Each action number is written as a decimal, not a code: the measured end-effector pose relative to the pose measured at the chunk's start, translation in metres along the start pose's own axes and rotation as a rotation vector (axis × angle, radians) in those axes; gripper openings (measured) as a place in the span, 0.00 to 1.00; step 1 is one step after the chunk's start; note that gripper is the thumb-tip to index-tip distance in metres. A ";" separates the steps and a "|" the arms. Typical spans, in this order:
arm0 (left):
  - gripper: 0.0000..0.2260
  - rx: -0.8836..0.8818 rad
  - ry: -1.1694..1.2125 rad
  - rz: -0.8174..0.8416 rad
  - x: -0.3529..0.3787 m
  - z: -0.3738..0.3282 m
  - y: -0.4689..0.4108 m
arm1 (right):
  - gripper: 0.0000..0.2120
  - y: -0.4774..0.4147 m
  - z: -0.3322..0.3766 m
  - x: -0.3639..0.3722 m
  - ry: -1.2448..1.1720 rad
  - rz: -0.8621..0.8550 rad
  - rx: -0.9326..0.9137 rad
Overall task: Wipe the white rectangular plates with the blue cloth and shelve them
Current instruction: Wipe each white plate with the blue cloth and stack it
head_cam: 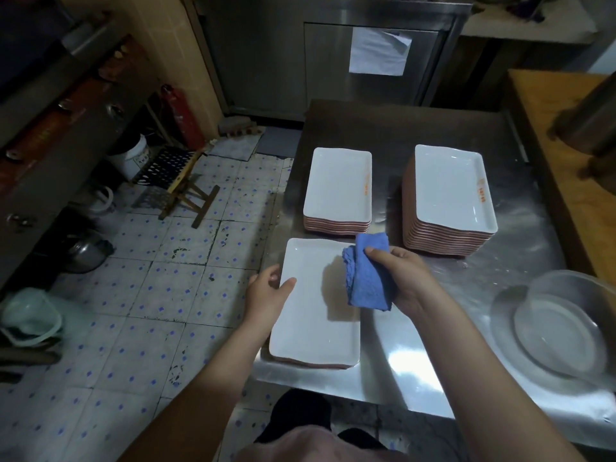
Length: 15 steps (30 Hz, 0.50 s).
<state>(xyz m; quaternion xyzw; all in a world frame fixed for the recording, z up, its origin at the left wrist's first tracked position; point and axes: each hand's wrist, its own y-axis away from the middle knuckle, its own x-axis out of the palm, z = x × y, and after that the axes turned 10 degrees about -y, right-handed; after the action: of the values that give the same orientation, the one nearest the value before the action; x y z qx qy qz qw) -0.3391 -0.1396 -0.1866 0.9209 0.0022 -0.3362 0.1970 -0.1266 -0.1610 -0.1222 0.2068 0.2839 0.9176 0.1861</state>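
A white rectangular plate (310, 311) lies at the near left corner of the steel table (433, 345), with a pink-edged plate under it. My left hand (266, 295) grips its left rim, thumb on top. My right hand (403, 278) holds a folded blue cloth (366, 278) over the plate's right edge. Behind stand two stacks of white plates with pink undersides: a low stack (338, 188) on the left and a taller stack (451, 191) on the right.
A clear glass bowl (563, 325) sits at the table's right. A wooden counter (566, 161) runs along the far right. Left of the table is tiled floor with a folding stool (180, 181), buckets and pots. A steel cabinet (333, 61) stands behind.
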 end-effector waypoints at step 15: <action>0.20 0.076 0.019 0.083 0.008 -0.132 -0.148 | 0.05 -0.075 0.067 0.032 -0.043 -0.062 -0.131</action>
<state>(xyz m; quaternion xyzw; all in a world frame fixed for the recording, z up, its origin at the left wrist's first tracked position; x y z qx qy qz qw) -0.2718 0.0438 -0.1531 0.9303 -0.0472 -0.3187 0.1755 -0.1045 -0.0584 -0.1077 0.2049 0.2257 0.9234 0.2333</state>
